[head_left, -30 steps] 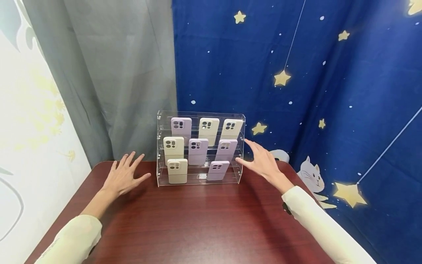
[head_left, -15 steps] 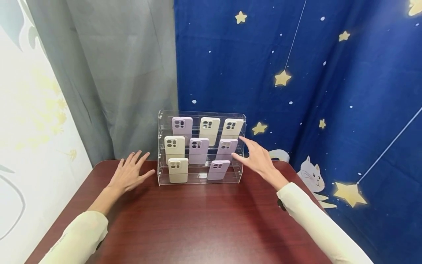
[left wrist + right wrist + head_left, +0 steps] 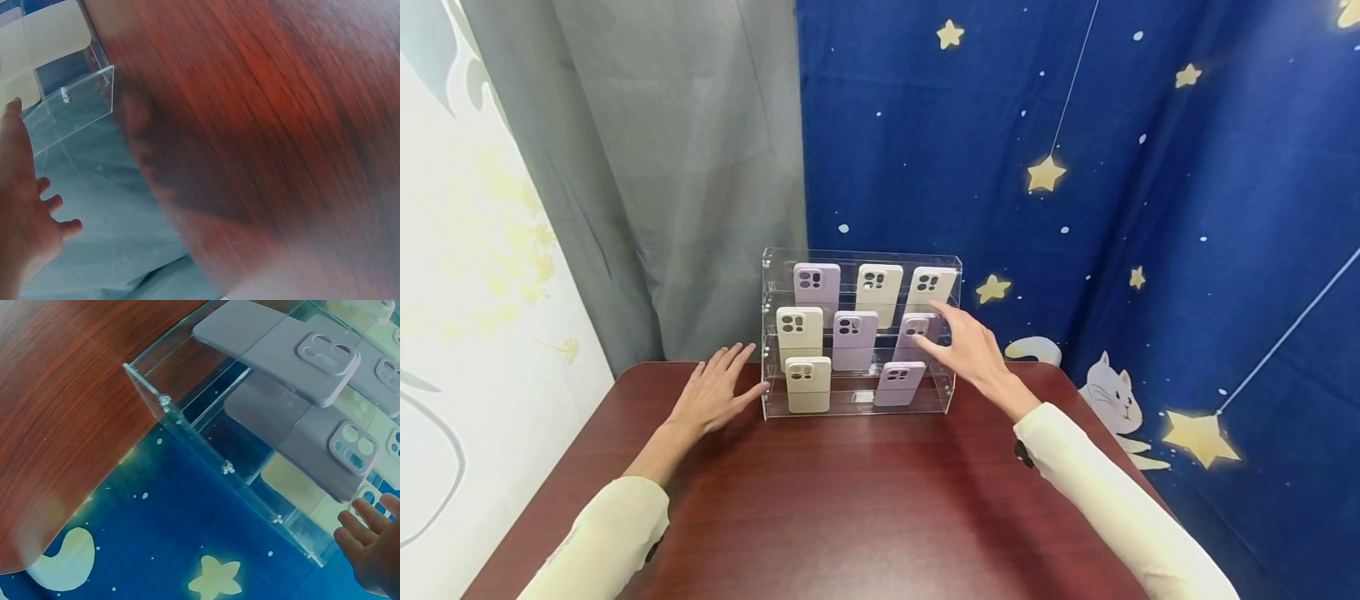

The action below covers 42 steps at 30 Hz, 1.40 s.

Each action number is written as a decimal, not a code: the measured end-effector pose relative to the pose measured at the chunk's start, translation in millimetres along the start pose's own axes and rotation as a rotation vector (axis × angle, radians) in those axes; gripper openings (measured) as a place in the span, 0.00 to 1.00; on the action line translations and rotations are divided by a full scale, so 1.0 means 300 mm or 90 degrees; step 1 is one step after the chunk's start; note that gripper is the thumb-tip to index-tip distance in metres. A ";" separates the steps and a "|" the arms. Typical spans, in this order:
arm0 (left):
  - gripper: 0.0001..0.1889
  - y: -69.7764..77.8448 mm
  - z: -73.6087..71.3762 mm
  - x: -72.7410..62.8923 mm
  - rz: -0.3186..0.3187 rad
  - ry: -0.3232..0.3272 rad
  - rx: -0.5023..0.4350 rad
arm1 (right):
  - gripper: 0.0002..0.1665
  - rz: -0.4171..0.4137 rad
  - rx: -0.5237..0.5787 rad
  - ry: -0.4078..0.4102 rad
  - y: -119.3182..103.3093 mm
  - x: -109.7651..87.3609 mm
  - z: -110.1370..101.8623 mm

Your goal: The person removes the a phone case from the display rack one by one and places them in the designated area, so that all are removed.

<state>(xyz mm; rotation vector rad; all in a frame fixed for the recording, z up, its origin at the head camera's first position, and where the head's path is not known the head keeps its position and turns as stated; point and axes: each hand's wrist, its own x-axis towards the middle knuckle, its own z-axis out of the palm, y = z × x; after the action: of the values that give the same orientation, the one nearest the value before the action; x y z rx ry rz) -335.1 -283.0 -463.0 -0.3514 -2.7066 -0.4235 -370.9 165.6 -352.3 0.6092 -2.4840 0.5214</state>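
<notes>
A clear acrylic display stand (image 3: 850,407) holds several cream and lilac phone cases in three stepped rows. My right hand (image 3: 970,346) reaches to its right side, thumb and fingers apart around the upper part of the middle row's lilac phone case (image 3: 905,346). In the right wrist view, the fingertips of that hand (image 3: 375,547) lie near this lilac case (image 3: 294,425) and the cream case (image 3: 290,481) behind; contact cannot be made out. My left hand (image 3: 715,392) is spread, its thumb at the stand's left side panel (image 3: 81,103); whether it touches is unclear.
The stand is at the far side of a reddish-brown wooden table (image 3: 850,508). Behind hang a grey curtain (image 3: 700,167) and a blue curtain (image 3: 910,183) with stars. A white patterned surface (image 3: 490,275) borders the left.
My right hand has moved left from beside the stand to the middle row's right lilac case. My left hand has come rightward to the stand's left edge. The cases look unmoved.
</notes>
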 end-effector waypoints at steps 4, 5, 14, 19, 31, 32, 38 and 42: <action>0.45 0.008 0.012 0.013 0.000 0.006 -0.019 | 0.44 -0.004 0.009 0.006 -0.022 0.018 0.002; 0.45 0.010 0.015 0.016 0.000 0.007 -0.022 | 0.44 -0.006 0.011 0.007 -0.027 0.023 0.002; 0.45 0.026 0.054 0.045 0.013 0.026 -0.066 | 0.42 -0.024 0.034 0.009 -0.060 0.056 0.000; 0.45 0.036 0.072 0.054 -0.017 0.008 -0.117 | 0.42 -0.033 0.031 0.010 -0.072 0.066 0.001; 0.38 0.035 0.116 0.050 -0.014 0.041 -0.206 | 0.43 -0.028 0.069 0.002 -0.135 0.106 0.036; 0.37 0.035 0.120 0.049 -0.014 0.046 -0.215 | 0.43 -0.028 0.074 0.001 -0.140 0.108 0.040; 0.36 0.043 0.133 0.038 -0.025 0.069 -0.248 | 0.41 -0.038 0.098 0.000 -0.164 0.124 0.058; 0.36 0.052 0.136 0.027 -0.034 0.089 -0.295 | 0.39 -0.049 0.108 0.006 -0.183 0.134 0.064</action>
<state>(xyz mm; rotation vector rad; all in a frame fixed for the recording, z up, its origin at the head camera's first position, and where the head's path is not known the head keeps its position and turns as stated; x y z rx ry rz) -351.0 -253.2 -492.0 -0.3557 -2.4637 -1.0553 -380.8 98.8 -331.8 0.7622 -2.4134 0.7079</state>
